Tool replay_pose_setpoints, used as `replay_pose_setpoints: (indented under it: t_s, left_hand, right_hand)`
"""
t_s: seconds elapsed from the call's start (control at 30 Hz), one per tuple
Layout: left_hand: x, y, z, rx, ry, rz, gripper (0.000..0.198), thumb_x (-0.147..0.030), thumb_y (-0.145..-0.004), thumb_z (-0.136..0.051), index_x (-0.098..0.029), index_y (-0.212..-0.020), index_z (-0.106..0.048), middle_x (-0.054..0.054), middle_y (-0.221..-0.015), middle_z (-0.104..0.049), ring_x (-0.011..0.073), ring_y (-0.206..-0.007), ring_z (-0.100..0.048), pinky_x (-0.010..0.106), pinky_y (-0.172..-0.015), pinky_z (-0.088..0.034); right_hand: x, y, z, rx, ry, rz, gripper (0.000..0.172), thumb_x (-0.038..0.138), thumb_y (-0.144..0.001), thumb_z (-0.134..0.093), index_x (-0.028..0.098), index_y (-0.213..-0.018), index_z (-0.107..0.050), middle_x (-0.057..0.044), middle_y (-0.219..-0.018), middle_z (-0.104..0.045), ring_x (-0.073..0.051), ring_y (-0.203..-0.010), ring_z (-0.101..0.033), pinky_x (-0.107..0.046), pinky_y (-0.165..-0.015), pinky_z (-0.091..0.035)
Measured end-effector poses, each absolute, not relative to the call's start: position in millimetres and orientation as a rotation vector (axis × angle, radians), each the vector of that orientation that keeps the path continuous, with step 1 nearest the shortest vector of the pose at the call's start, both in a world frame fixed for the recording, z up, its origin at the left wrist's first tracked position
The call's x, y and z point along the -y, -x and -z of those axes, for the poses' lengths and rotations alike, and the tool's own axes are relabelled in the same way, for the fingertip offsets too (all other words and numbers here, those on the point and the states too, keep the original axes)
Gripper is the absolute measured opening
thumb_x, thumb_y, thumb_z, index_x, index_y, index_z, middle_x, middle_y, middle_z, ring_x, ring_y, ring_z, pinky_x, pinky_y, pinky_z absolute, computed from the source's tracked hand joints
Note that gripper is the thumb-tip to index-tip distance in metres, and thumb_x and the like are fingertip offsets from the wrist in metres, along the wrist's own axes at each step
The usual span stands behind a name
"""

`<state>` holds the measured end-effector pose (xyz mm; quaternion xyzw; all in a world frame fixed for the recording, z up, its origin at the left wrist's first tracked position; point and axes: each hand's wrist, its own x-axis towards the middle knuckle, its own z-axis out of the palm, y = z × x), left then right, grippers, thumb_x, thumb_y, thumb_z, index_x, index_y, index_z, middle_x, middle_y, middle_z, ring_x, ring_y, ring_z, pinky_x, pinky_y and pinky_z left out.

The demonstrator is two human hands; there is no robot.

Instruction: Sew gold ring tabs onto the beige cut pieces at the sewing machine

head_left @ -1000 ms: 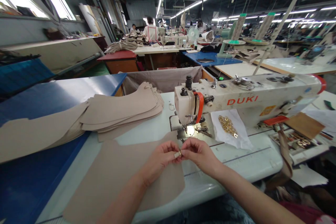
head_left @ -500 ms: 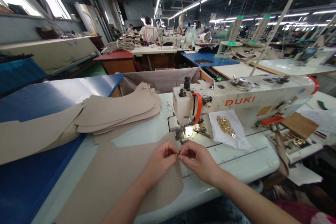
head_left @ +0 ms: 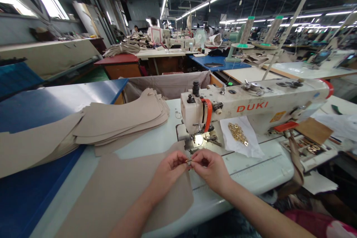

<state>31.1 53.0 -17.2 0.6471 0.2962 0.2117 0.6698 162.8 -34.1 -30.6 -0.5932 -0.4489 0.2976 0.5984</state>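
My left hand (head_left: 172,167) and my right hand (head_left: 209,167) meet in front of the sewing machine (head_left: 223,106), fingertips pinched together. Between them they hold a small beige strip (head_left: 189,162), mostly covered by the fingers; a metal fitting on it cannot be made out. Under my left hand and forearm a large flat beige fabric panel (head_left: 119,189) lies on the pale machine table. The needle area and lit metal plate (head_left: 198,140) are just beyond my fingertips.
Gold metal rings (head_left: 237,134) lie heaped on white paper (head_left: 253,148) under the machine arm. A stack of cut beige panels (head_left: 119,119) is at the left. A parts tray (head_left: 309,148) stands right. A co-worker (head_left: 154,34) sits farther back.
The small strip between my fingertips shows a little more of its beige side. My hands stay almost in place, and the whole view has shifted slightly.
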Motion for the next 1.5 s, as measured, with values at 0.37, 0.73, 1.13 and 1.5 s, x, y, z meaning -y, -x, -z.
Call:
replay_pose_setpoints:
  t_s: [0.37, 0.73, 1.13, 1.5]
  left_hand:
    - [-51, -27, 19, -0.695, -1.661, -0.421, 0.019, -0.035, -0.077, -0.063, -0.018, -0.075, -0.070, 0.001, -0.069, -0.066, 0.0163, -0.068, -0.056, 0.024, -0.063, -0.041]
    - [-51, -26, 23, -0.702, -1.788, -0.459, 0.014, -0.030, -0.076, -0.061, -0.020, -0.076, -0.072, 0.001, -0.070, -0.069, 0.0173, -0.068, -0.060, 0.024, -0.065, -0.043]
    - [-49, -27, 21, -0.644, -1.765, -0.321, 0.020, -0.035, -0.078, -0.060, -0.020, -0.082, -0.074, 0.003, -0.076, -0.072, 0.0193, -0.073, -0.062, 0.025, -0.069, -0.044]
    - [-54, -25, 19, -0.661, -2.140, -0.399, 0.013, -0.030, -0.077, -0.062, -0.024, -0.072, -0.072, 0.000, -0.069, -0.070, 0.0175, -0.066, -0.061, 0.024, -0.063, -0.040]
  right_hand:
    - [34, -169, 26, 1.052, 1.336, -0.823, 0.014, 0.025, -0.071, -0.068, 0.020, -0.060, -0.062, -0.002, -0.068, -0.063, -0.016, -0.068, -0.058, -0.027, -0.062, -0.045]
    - [38, -174, 27, 0.753, 1.152, -1.187, 0.030, 0.036, -0.056, -0.083, 0.019, -0.070, -0.062, 0.002, -0.066, -0.067, -0.015, -0.065, -0.064, -0.028, -0.067, -0.050]
    - [36, -192, 17, 0.875, 1.268, -1.380, 0.035, 0.043, -0.055, -0.082, 0.016, -0.066, -0.063, 0.002, -0.057, -0.065, -0.010, -0.051, -0.058, -0.024, -0.055, -0.046]
    - [49, -180, 26, 1.053, 1.501, -0.956, 0.013, 0.026, -0.075, -0.065, 0.019, -0.067, -0.059, 0.003, -0.057, -0.058, -0.012, -0.054, -0.052, -0.024, -0.052, -0.037]
